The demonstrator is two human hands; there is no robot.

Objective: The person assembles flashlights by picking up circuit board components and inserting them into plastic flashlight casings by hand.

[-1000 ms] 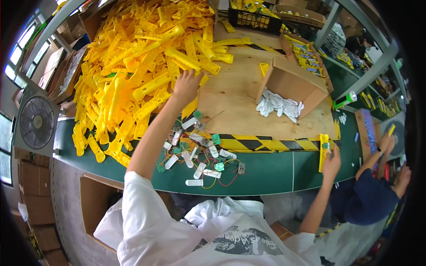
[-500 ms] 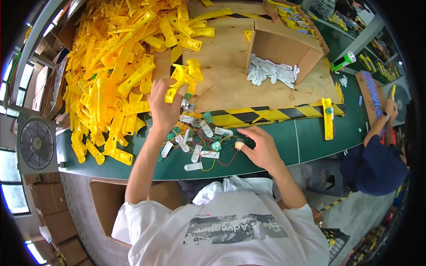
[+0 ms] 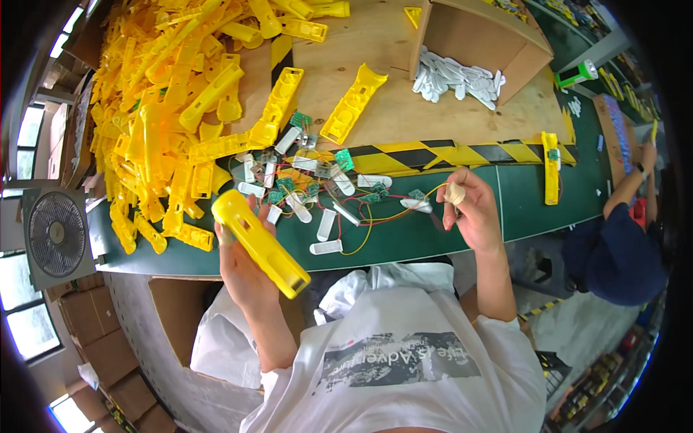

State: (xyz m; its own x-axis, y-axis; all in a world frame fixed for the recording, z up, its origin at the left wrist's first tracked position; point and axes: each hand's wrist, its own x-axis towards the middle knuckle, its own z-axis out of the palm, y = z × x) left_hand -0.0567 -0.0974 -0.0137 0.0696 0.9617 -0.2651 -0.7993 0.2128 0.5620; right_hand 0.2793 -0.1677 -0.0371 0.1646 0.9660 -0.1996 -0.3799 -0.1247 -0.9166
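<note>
My left hand (image 3: pixel 244 270) is closed around a yellow plastic housing (image 3: pixel 263 247), smooth outer side up, held tilted over the table's near edge. At the right, my right hand (image 3: pixel 476 216) has its fingers drawn together, with a beige cover on one fingertip. Thin yellow and red wires (image 3: pixel 393 203) run to its fingers, and a small circuit board with a white piece (image 3: pixel 416 203) lies just left of them. Between the hands spreads a tangle of white plastic strips (image 3: pixel 326 225), green circuit boards (image 3: pixel 343 159) and wires. Two housings lie beyond it, one of them a yellow half shell (image 3: pixel 354 105).
A large heap of yellow housings (image 3: pixel 155 108) covers the left. An open cardboard box (image 3: pixel 523 61) spills white strips (image 3: pixel 455 78) on the wooden board (image 3: pixel 390 43). One housing with a circuit board (image 3: pixel 551 169) lies right. Another person (image 3: pixel 613 252) works at far right.
My left hand has come back toward me with one yellow housing; other housings now lie on the board and beside the tangle. My right hand has lifted and moved right, drawing wires along.
</note>
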